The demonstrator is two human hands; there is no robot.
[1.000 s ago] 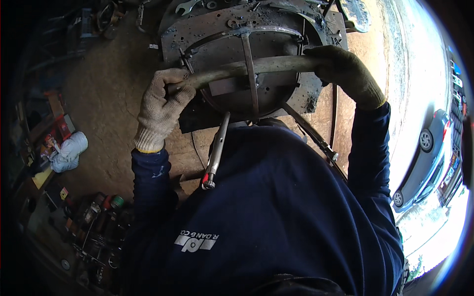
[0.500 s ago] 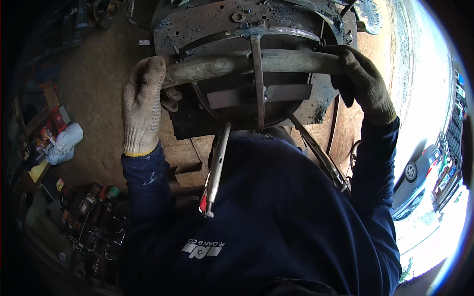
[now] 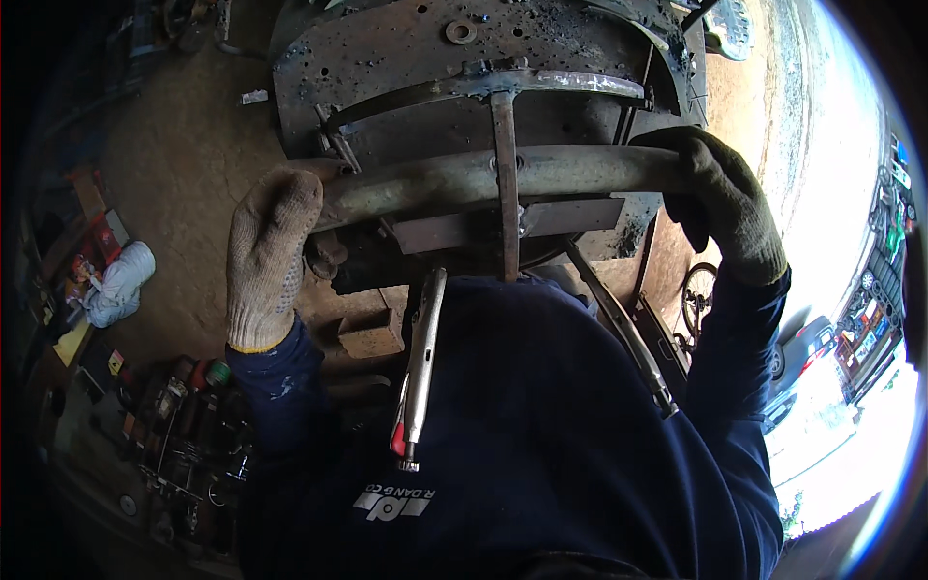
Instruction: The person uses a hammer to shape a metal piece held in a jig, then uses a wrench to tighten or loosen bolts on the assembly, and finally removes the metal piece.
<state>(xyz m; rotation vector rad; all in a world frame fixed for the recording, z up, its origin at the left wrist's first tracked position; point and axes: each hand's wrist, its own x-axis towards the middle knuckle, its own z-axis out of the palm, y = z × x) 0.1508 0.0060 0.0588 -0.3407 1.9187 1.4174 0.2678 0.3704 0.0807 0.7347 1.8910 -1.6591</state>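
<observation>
From where I stand, the curved metal tube (image 3: 416, 187) spans the gap between the person's 2 gloved hands, over the counter's (image 3: 377, 48) near edge. Its long axis runs left to right, roughly along that edge, with a gentle bow. The left hand (image 3: 275, 217) has its fingers wrapped round the left end; the right hand (image 3: 737, 198) grips the right end, fingers curled and thumb on top. Neither is nearer, as each has an end.

What matters is the crossing: 1 flat bar (image 3: 507, 208) passes above the tube near its middle, almost square to it. Whether they touch, I can't tell.

Counting up: 1 tube, 1 flat bar, 1 arched strip (image 3: 416, 94) just beyond the tube, and 1 flat metal plate (image 3: 572, 217) on the near side. 1 washer (image 3: 461, 33) lies farther from the near edge. 2 locking pliers (image 3: 418, 372) (image 3: 633, 343) jut past that edge toward the person, 1 to either side of the bar.
</observation>
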